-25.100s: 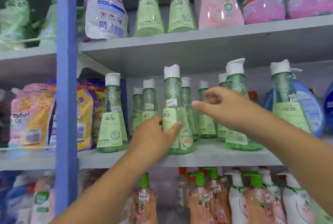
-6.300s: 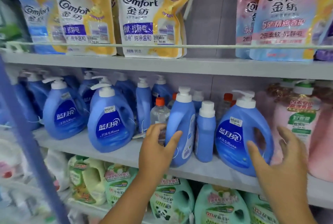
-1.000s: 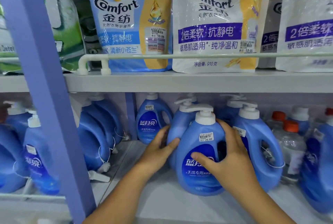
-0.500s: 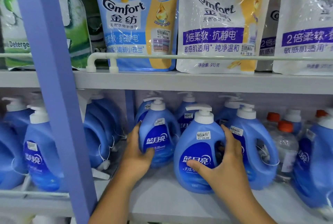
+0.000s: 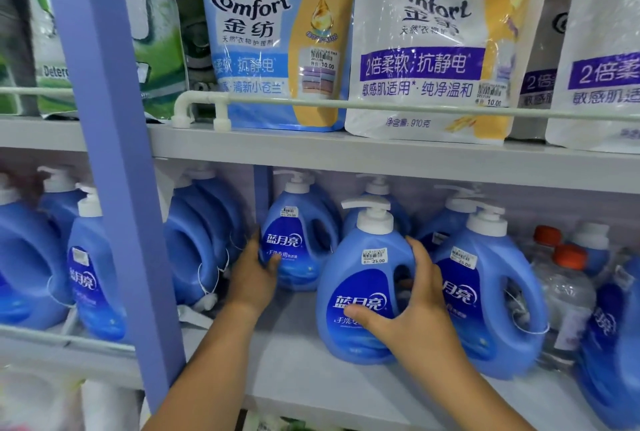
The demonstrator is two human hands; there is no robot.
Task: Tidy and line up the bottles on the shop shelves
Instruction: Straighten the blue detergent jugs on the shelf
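Blue pump bottles of laundry liquid stand on the grey middle shelf [image 5: 298, 371]. My left hand [image 5: 254, 278] grips the lower left side of a smaller blue bottle [image 5: 299, 240] set back on the shelf, label facing me. My right hand [image 5: 412, 306] grips a bigger blue pump bottle [image 5: 360, 278] near the front, thumb across its label, fingers round its right side by the handle hole. Another big blue bottle [image 5: 491, 288] stands right beside it, behind my right hand.
A purple upright post [image 5: 114, 170] runs down the left. Left of it are more blue bottles [image 5: 31, 264], and several turned sideways [image 5: 197, 243] just right of it. Clear bottles with orange caps [image 5: 564, 278] stand far right. Comfort refill pouches [image 5: 277, 35] fill the shelf above behind a white rail.
My left hand has pushed the smaller bottle back and slightly right on the shelf. My right hand keeps hold of the big front bottle, which has barely shifted.
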